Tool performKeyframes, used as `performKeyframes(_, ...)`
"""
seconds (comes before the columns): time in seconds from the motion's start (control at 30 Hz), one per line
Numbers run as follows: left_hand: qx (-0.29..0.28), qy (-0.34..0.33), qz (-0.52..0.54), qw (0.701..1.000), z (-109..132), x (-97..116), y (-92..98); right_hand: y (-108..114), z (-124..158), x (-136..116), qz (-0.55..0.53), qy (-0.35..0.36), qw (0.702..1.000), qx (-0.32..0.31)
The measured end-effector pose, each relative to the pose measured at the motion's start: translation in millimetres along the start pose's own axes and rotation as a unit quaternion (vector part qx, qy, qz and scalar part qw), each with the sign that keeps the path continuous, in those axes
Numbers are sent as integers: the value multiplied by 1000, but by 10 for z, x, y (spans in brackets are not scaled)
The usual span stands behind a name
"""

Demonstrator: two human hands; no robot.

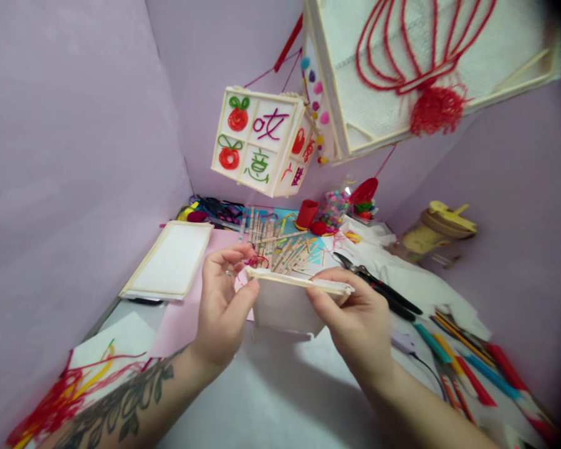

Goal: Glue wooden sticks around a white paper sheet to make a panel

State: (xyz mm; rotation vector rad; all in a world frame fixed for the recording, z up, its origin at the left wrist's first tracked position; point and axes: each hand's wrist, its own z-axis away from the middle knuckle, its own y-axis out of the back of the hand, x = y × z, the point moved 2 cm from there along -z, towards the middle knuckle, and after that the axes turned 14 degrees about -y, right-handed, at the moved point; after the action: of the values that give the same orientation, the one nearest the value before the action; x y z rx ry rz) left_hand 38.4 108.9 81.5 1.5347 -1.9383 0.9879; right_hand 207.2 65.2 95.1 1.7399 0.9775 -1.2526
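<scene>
A small white paper box with thin wooden-stick edges (pixel 285 307) is held up over the table, its sides of translucent white paper. My right hand (pixel 358 318) grips its right end, thumb on the near side and fingers behind the rim. At the left corner my left hand (pixel 224 299) has its thumb against the edge; its fingers are curled and partly raised behind, some hidden. Beyond the box lie many loose wooden sticks (pixel 285 249), with a tangle of red thread (pixel 259 260) close to my left fingertips.
Two decorated lanterns hang ahead: a smaller one (pixel 250 140) and a large one with a red tassel (pixel 437 109). A white framed panel (pixel 171 259) lies left. On the right are black-handled pruning shears (pixel 378 284), a yellow cup (pixel 432 234), markers (pixel 467 368) and a lilac glue gun-like device (pixel 402 341).
</scene>
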Motion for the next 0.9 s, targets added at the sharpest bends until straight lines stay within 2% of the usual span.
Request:
performKeyframes(0.43, 10, 3, -29, 1000, -25, -28, -20, -4, -6, -13, -19, -18, 1000, -5)
performKeyframes(0.9, 12, 18, -49, 999, -27, -19, -49, 0, -24, 79, -55, -93, 994, -3)
